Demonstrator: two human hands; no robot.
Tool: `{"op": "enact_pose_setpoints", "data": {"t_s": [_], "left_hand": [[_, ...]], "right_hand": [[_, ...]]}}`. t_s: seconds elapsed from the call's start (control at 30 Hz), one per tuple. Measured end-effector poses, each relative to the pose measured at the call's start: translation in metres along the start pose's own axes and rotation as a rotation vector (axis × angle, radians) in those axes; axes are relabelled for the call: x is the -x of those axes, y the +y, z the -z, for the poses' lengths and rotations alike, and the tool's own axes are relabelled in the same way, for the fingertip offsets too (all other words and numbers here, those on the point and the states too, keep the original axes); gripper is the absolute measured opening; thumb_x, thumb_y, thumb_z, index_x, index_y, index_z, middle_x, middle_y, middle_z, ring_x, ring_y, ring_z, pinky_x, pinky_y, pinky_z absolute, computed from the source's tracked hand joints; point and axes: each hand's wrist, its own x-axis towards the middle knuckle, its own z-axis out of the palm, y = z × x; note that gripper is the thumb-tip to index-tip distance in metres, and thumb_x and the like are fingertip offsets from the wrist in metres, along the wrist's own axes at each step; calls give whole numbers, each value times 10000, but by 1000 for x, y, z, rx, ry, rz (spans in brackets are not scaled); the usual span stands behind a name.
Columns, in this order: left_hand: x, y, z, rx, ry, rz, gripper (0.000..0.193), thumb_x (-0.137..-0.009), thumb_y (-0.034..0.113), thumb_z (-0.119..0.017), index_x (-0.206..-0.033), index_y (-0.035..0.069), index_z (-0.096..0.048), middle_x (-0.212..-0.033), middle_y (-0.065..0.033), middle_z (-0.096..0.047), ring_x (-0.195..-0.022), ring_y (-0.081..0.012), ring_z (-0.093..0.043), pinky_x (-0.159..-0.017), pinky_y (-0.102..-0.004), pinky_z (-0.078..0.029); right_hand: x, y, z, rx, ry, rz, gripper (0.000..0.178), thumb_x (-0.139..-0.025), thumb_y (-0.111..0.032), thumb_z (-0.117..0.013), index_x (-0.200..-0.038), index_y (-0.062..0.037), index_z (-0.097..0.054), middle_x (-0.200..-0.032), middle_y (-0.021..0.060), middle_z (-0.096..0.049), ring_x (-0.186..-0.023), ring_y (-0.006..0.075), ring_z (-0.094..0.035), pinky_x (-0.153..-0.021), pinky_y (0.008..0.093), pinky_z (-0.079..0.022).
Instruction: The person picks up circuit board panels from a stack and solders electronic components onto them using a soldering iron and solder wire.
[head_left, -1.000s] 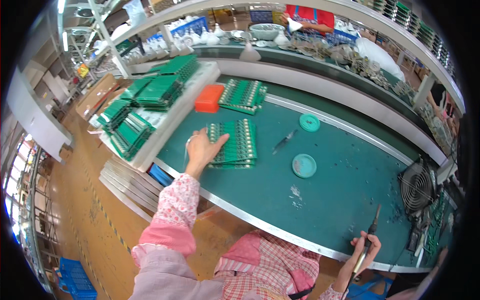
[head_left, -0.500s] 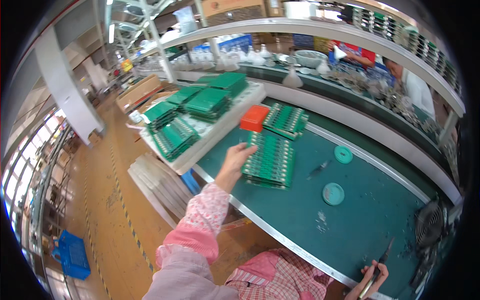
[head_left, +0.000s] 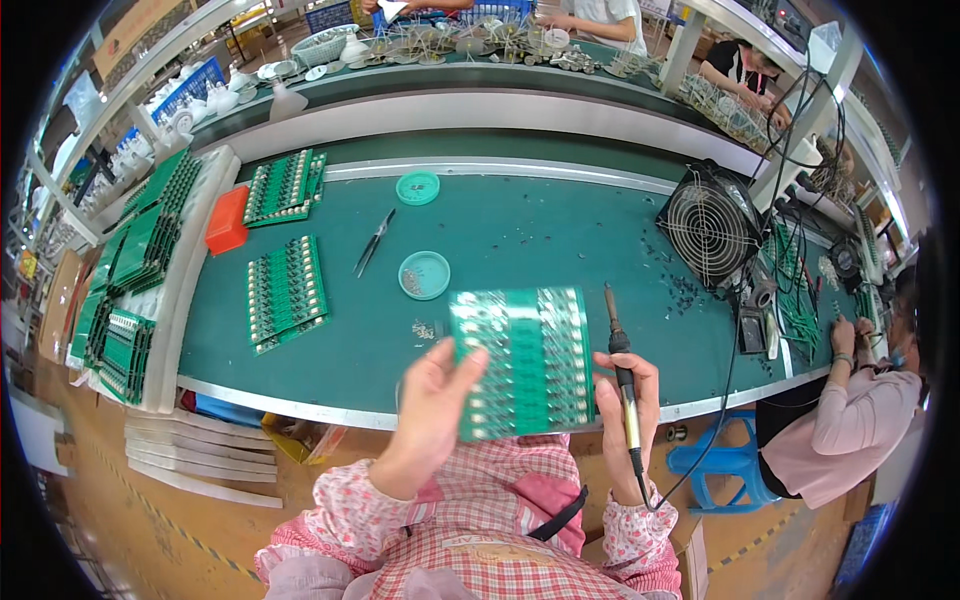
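Note:
A green circuit board panel [head_left: 535, 365] with rows of small parts is held up over the table's front edge. My left hand [head_left: 432, 400] grips its left side, thumb on the face. My right hand [head_left: 630, 405] is closed round a soldering iron [head_left: 629, 390], tip pointing up and away; its fingers are close to the panel's right edge, and I cannot tell whether they touch it. Left on the table lie a small stack of panels [head_left: 287, 293] and, behind it, another stack [head_left: 283, 188]. Tweezers [head_left: 374, 243] lie near two round turquoise dishes [head_left: 424, 275], the nearer holding tiny parts.
A red-orange box [head_left: 227, 221] stands by a white foam slab [head_left: 190, 290] loaded with green panels. At the right are a black fan [head_left: 708, 226], a trailing cable and dark scraps. A co-worker [head_left: 850, 420] sits at the far right, near a blue stool [head_left: 720, 460].
My left hand has lifted a panel from the nearer stack and brought it right, in front of me. My right hand has raised the soldering iron beside it. The view has turned right.

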Motion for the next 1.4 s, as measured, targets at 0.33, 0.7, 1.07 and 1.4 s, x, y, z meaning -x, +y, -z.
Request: {"op": "enact_pose_setpoints", "data": {"t_s": [0.33,0.7,1.07,1.4], "left_hand": [[6,-1,-2,-1549,-60,-597,267,-808,245,-740,-967,49,-653,-712,-36,-587,-645,-213,-557,-692,-356,-335],[26,-8,-11,-1641,-464,-769,235,-780,210,-747,-761,96,-543,-683,-34,-483,-691,-200,-557,-685,-358,-364],[22,7,29,-1263,-554,-676,225,-826,150,-702,-752,85,-499,-658,-39,-525,-601,-215,-547,-726,-357,-387],[20,2,53,-1015,-122,-669,178,-823,39,-647,-703,55,-515,-611,-55,-544,-536,-240,-521,-671,-361,-414]], "right_hand": [[-5,15,24,816,-83,316,351,-768,-5,-717,-1100,-67,-620,-1005,132,-613,-939,309,-583,-864,401,-418],[10,-19,8,697,-301,486,329,-673,-152,-800,-981,-103,-694,-929,82,-571,-924,295,-553,-878,476,-471],[13,4,17,703,-345,446,351,-602,-122,-838,-907,-113,-665,-974,97,-594,-938,300,-597,-824,423,-514],[-11,1,50,711,-52,572,326,-743,-54,-710,-1059,-82,-636,-1071,155,-650,-933,270,-648,-819,362,-517]]}}
